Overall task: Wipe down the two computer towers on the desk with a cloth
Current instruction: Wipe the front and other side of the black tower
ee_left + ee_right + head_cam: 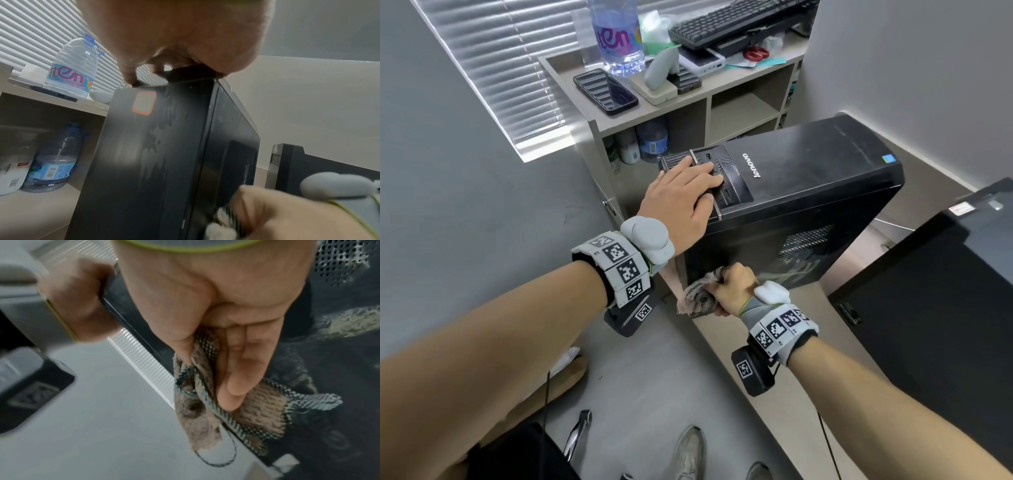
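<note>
A black Lenovo tower [808, 192] stands upright on the beige desk [784, 428]. My left hand [681, 195] lies on its top front corner, fingers spread flat over the ribbed panel; the left wrist view shows that hand [164, 40] resting on the tower's [154, 154] top edge. My right hand [736, 291] grips a bunched grey-brown cloth [698, 298] against the lower front corner of the tower's side panel. In the right wrist view the cloth [205, 402] hangs from my curled fingers [238, 369], and damp streaks show on the side panel [339, 369]. A second black tower [928, 325] stands at the right.
Behind the tower is a shelf unit [743, 82] with a phone [604, 90], a large water bottle [618, 34], a keyboard [736, 20] and red scissors [756, 54] on top; bottles [652, 138] sit in its cubby. Walls close in left and right. My shoes [688, 452] are on the grey floor.
</note>
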Demonstrator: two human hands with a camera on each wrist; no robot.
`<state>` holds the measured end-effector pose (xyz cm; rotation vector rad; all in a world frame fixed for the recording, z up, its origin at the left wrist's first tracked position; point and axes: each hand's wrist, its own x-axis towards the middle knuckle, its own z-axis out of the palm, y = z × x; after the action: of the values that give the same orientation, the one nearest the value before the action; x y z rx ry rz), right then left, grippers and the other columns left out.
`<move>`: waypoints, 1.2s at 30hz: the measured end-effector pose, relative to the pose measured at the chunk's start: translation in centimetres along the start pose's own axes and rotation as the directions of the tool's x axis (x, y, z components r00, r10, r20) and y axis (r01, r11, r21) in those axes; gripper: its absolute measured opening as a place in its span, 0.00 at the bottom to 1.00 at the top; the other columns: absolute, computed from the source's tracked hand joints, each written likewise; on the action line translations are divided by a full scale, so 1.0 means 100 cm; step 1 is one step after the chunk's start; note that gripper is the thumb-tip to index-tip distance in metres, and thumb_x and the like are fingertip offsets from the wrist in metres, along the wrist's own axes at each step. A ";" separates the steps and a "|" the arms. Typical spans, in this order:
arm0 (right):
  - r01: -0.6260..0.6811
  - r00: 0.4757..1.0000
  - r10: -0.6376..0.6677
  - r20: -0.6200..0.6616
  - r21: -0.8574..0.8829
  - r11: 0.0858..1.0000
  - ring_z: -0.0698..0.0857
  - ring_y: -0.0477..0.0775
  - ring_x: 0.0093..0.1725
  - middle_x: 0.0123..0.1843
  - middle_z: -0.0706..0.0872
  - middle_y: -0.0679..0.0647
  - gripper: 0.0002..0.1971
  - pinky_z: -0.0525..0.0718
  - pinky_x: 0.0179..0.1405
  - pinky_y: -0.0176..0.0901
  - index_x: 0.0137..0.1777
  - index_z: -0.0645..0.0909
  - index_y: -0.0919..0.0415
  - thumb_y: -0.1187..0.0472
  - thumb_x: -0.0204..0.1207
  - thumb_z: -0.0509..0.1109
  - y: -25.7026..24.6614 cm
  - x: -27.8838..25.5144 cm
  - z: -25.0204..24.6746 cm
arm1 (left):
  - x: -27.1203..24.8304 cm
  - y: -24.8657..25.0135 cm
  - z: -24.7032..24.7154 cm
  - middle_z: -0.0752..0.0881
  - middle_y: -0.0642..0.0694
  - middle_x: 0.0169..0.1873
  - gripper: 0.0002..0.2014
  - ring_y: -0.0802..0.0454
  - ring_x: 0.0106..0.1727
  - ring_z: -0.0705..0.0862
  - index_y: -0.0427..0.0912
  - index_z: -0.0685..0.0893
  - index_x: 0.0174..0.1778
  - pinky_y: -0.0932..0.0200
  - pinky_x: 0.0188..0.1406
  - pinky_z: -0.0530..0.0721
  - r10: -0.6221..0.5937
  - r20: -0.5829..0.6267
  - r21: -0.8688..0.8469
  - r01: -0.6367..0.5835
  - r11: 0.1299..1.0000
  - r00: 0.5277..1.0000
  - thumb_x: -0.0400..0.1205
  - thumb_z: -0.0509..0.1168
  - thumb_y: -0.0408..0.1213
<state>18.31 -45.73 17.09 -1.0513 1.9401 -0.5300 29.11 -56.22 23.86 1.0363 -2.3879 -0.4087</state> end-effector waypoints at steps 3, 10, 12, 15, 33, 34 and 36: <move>0.052 0.998 -0.050 -0.028 0.068 0.996 0.83 0.49 0.16 0.14 0.80 0.49 0.21 0.81 0.18 0.36 0.23 0.77 0.60 0.58 0.78 0.70 -0.006 -0.001 0.002 | -0.001 -0.003 0.002 0.75 0.56 0.75 0.26 0.49 0.83 0.63 0.54 0.81 0.69 0.38 0.79 0.64 0.008 -0.024 -0.011 -0.008 1.000 1.000 0.80 0.45 0.50; -0.038 0.996 0.037 0.077 0.007 0.999 0.86 0.59 0.21 0.24 0.86 0.62 0.19 0.90 0.27 0.53 0.26 0.80 0.65 0.56 0.77 0.72 0.007 0.011 0.016 | 0.000 -0.003 0.001 0.74 0.58 0.76 0.27 0.51 0.83 0.62 0.56 0.80 0.70 0.38 0.79 0.63 0.011 -0.017 -0.010 -0.011 1.000 1.000 0.81 0.44 0.52; -0.045 0.996 0.045 0.075 0.001 0.999 0.88 0.62 0.24 0.25 0.87 0.63 0.19 0.90 0.30 0.57 0.28 0.82 0.66 0.54 0.77 0.72 0.005 0.010 0.017 | 0.000 -0.003 0.002 0.74 0.58 0.76 0.27 0.52 0.83 0.62 0.56 0.80 0.70 0.38 0.79 0.62 0.010 -0.016 -0.008 -0.010 1.000 1.000 0.81 0.44 0.51; 0.023 0.999 -0.026 0.030 0.085 0.996 0.84 0.51 0.17 0.17 0.83 0.54 0.21 0.85 0.20 0.39 0.23 0.78 0.62 0.57 0.77 0.71 -0.003 0.006 0.013 | -0.001 -0.005 0.005 0.75 0.58 0.75 0.26 0.52 0.83 0.63 0.56 0.81 0.69 0.38 0.79 0.63 0.007 -0.042 -0.020 -0.008 1.000 0.999 0.81 0.45 0.50; 0.078 0.992 -0.066 -0.105 0.107 0.991 0.88 0.63 0.24 0.25 0.87 0.65 0.21 0.87 0.20 0.49 0.21 0.75 0.61 0.59 0.74 0.75 -0.010 -0.004 -0.028 | 0.001 -0.001 0.004 0.76 0.59 0.74 0.26 0.53 0.82 0.64 0.55 0.81 0.68 0.41 0.79 0.63 -0.021 -0.066 -0.040 0.018 0.999 0.998 0.80 0.46 0.51; 0.087 0.992 -0.076 -0.102 0.099 0.991 0.88 0.63 0.24 0.26 0.87 0.66 0.21 0.87 0.21 0.51 0.22 0.76 0.62 0.59 0.74 0.76 -0.012 -0.004 -0.031 | 0.001 -0.001 0.003 0.76 0.59 0.74 0.25 0.53 0.82 0.64 0.56 0.81 0.68 0.41 0.79 0.63 -0.021 -0.065 -0.038 0.019 0.999 0.998 0.80 0.46 0.51; 0.060 0.994 -0.050 -0.096 0.103 0.993 0.88 0.61 0.23 0.26 0.87 0.65 0.19 0.87 0.21 0.51 0.25 0.79 0.69 0.59 0.73 0.77 -0.005 0.001 -0.028 | 0.000 -0.001 0.003 0.76 0.59 0.74 0.25 0.53 0.82 0.63 0.56 0.81 0.68 0.41 0.79 0.63 -0.017 -0.061 -0.038 0.015 0.999 0.998 0.80 0.46 0.51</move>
<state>16.16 -46.18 18.94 -1.0308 1.9461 -0.7164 28.98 -56.25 23.55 1.0368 -2.3107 -0.4200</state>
